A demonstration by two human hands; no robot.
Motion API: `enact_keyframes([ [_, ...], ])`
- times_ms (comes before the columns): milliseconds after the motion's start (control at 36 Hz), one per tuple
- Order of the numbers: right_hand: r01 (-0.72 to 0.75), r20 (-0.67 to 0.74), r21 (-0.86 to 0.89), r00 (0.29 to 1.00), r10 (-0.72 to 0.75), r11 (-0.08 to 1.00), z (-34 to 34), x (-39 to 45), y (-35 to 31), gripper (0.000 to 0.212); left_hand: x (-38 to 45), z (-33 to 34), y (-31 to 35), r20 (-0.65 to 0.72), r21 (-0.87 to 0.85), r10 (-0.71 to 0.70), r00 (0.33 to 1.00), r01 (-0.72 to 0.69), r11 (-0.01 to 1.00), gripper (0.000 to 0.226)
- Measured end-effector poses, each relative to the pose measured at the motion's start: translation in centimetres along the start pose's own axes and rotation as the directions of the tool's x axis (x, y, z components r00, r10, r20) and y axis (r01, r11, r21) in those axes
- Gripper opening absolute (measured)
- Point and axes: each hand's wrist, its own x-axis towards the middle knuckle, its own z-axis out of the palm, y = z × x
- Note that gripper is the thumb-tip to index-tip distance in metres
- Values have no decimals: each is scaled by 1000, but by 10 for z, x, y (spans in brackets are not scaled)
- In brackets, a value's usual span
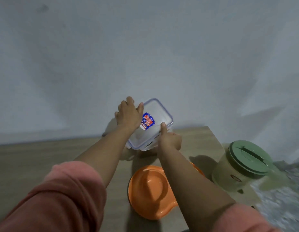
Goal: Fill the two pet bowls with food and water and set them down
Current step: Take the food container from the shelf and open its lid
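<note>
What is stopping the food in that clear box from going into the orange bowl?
The lid is on the clear box, which both hands, left hand and right hand, hold above the table. Otherwise nothing visible lies between it and the orange bowl below.

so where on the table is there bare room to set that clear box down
The widest bare stretch of table lies left of the left arm, running to the wall. It is crowded on the right: the orange pet bowl sits just below the clear container, with the green-lidded jug near the table's right edge.
</note>
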Motion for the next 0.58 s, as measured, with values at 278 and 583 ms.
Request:
enact_keyframes([
  [278,107,277,-241,960,-37,965,47,-69,33,43,-83,-56,-80,97,-63,-451,887,458,887,44],
  [583,106,499,-417,857,130,903,56,-109,110,47,-150,-61,-154,168,146,-587,792,569,809,35],
])
